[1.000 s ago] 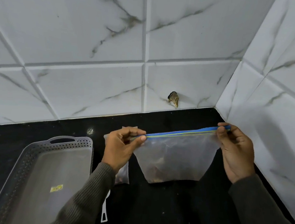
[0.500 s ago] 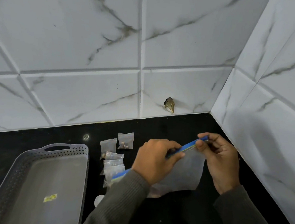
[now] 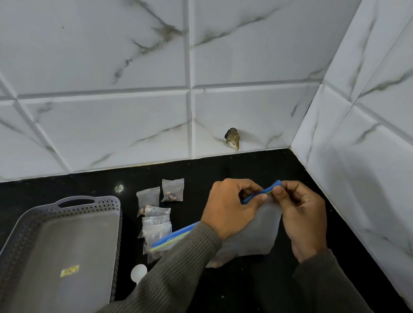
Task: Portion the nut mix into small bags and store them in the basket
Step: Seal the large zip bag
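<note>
While both hands work above the black counter (image 3: 249, 169), the left hand (image 3: 228, 207) curls its fingers and pinches the blue zip strip (image 3: 256, 197) of the large zip bag (image 3: 261, 232); the right hand (image 3: 302, 218) pinches the same strip just beside it, between thumb and forefinger, so that the two hands nearly touch; the bag hangs cloudy and slack below them, its lower edge near the counter, and the far end of the strip comes out from under the left wrist; something brownish shows dimly in its lower left corner; the small bags (image 3: 157, 224) lie on the counter between the left forearm and the basket (image 3: 90, 202), two apart at the back and the others heaped together, some with nuts visible inside; the grey perforated basket stands at the left with a yellow sticker (image 3: 69, 270) on its floor; a round white thing (image 3: 138, 272) lies just beside the left sleeve, partly hidden.
</note>
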Demonstrator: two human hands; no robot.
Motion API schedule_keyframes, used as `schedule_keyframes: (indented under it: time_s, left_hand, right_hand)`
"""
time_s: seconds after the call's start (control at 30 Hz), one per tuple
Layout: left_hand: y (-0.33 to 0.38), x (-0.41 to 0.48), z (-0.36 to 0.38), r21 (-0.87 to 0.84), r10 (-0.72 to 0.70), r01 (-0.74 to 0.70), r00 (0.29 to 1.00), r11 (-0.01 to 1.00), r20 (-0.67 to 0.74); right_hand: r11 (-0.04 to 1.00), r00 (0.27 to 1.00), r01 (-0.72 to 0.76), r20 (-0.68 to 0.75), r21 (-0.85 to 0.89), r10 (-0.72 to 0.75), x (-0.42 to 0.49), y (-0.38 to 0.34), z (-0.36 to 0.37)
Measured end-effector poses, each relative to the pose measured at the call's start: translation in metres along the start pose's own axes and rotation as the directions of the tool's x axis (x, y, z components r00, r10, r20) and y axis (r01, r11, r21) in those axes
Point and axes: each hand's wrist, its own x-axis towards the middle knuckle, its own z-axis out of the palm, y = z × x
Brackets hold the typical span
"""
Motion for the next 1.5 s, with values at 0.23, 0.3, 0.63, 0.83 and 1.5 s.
schedule_keyframes:
  time_s: [0.23, 0.3, 0.63, 0.83, 1.5]
  left_hand:
    - [0.002, 0.002, 0.008, 0.024, -0.041, 0.045, 0.985, 0.999, -0.17]
    - [0.005, 0.001, 0.01, 0.069, -0.019, 0.03, 0.988, 0.997, -0.156]
    - [-0.005, -0.005, 0.0, 0.088, -0.09, 0.094, 0.994, 0.992, -0.054]
    - [-0.01, -0.007, -0.003, -0.003, -0.011, 0.011, 0.997, 1.0, -0.08]
    - [-0.009, -0.006, 0.002, 0.039, -0.068, 0.07, 0.996, 0.997, -0.065]
  right_hand:
    - [0.999, 0.999, -0.038, 0.037, -0.012, 0.038, -0.003, 0.0, -0.002]
    - [0.999, 0.999, -0.03, 0.042, -0.031, 0.032, -0.003, 0.001, -0.004]
    - [0.993, 0.999, 0.033, 0.008, -0.111, -0.033, 0.003, 0.003, -0.001]
    - [0.975, 0.992, 0.116, 0.078, -0.189, -0.103, -0.001, -0.007, -0.001]
    - [0.963, 0.982, 0.175, -0.039, -0.207, -0.187, -0.005, -0.005, 0.014]
